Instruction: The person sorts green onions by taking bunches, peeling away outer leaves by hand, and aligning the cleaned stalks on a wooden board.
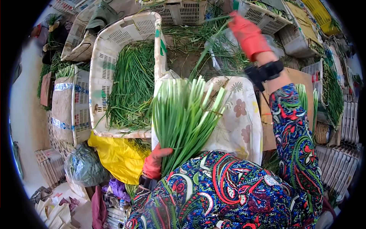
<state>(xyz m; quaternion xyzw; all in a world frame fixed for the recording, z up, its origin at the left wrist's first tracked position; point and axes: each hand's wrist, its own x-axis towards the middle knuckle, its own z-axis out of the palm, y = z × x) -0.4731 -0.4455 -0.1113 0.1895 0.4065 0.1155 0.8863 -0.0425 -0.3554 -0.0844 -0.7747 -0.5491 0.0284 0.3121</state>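
Observation:
A large bunch of green stalks with pale ends (187,114) lies across a floral-patterned cloth (244,114) in front of me. My left hand (154,162), in a red glove, is closed around the leafy lower end of the bunch. My right hand (248,34), also red-gloved, is raised at the upper right, blurred by motion. Some long green leaves (213,36) trail from its fingers down to the left. Left of the cloth, a white plastic crate (158,49) holds loose green leaves (131,84).
A yellow sheet (118,156) and a clear bag of greens (85,166) are at the lower left. Crates (82,103) stand along the left, back and right. Loose leaves and clear plastic (217,57) litter the floor beyond the cloth. Cardboard (291,76) is at the right.

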